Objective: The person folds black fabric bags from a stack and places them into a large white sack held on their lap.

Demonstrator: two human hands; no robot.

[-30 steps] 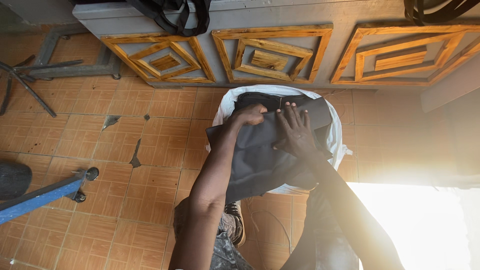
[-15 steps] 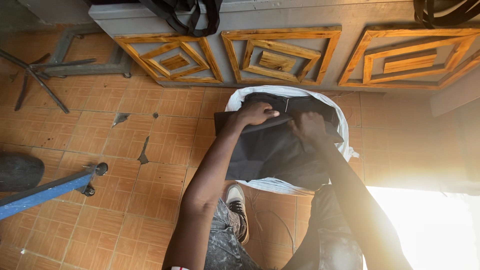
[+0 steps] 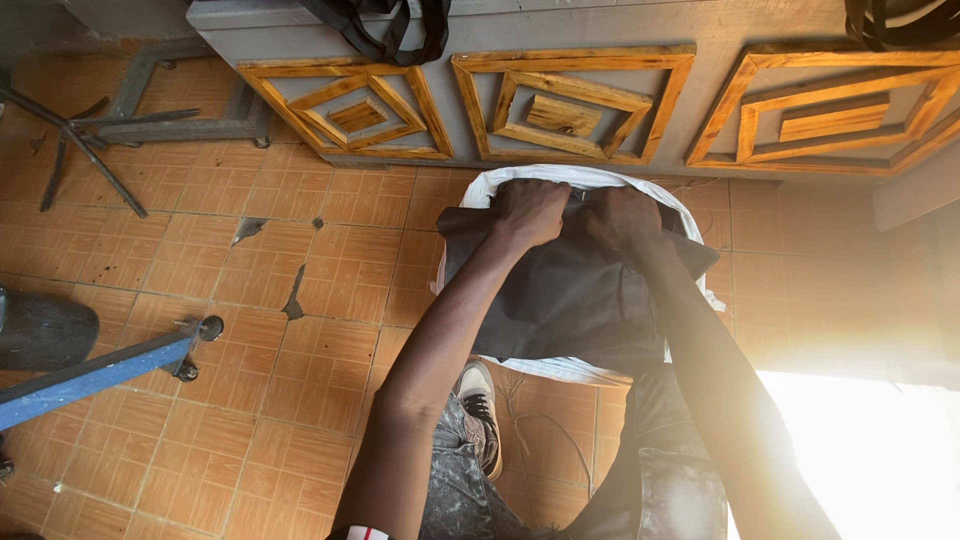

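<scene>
- Orange floor tiles (image 3: 330, 270) spread below me, several of them cracked and chipped, with strong sunlight washing out the lower right corner.
- Along the top runs a grey wooden counter front (image 3: 640, 30) with three panels of nested wooden frames; a black strap (image 3: 385, 30) hangs over its edge at the left.
- Just beneath that counter sits a white sack (image 3: 480, 195), its mouth rolled open, resting on the tiles.
- A dark folded cloth (image 3: 570, 300) lies across the open mouth of the sack, its near edge hanging toward my legs.
- My left hand (image 3: 528, 212) is clenched into a fist on the far edge of the cloth, gripping it.
- My right hand (image 3: 622, 218) is right beside it, also closed on the cloth's far edge, knuckles up.
- Both fists are close together, near the sack's far rim.
- My sneaker (image 3: 480, 400) shows between my arms, planted on the floor just at the sack's near side.
- A blue metal bar (image 3: 90, 375) with a small wheel lies at the left, near a dark round object (image 3: 40, 330).
- Grey metal frame legs (image 3: 150, 100) stand in the upper left corner.
</scene>
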